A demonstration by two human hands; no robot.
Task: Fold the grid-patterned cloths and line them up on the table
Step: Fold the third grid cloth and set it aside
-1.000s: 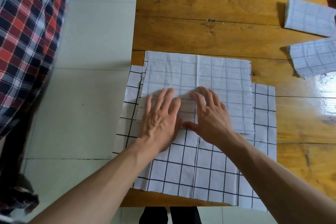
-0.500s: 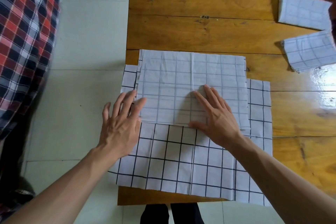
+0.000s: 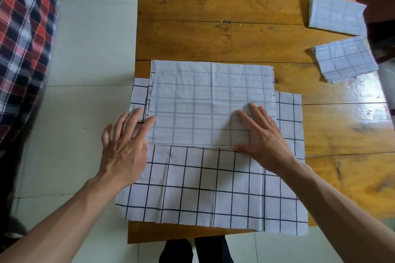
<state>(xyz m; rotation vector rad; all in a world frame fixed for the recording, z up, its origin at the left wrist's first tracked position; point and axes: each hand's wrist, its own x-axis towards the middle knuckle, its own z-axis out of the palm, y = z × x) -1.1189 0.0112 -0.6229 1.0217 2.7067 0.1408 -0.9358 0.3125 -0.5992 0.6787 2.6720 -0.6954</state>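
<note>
A folded white cloth with a faint grid lies on top of a flat cloth with a bold black grid at the near side of the wooden table. My right hand presses flat on the folded cloth's near right part, fingers straight. My left hand is spread at the cloths' left edge, fingertips touching the folded cloth's near left corner. Two small folded grid cloths, one behind the other, lie at the table's far right.
A red, black and white plaid fabric fills the left edge over the pale tiled floor. The bold-grid cloth overhangs the table's left edge. Dark trouser legs show below the table's near edge.
My left hand slid left from the middle of the folded cloth to its left edge. My right hand slid right along the folded cloth's near part.
</note>
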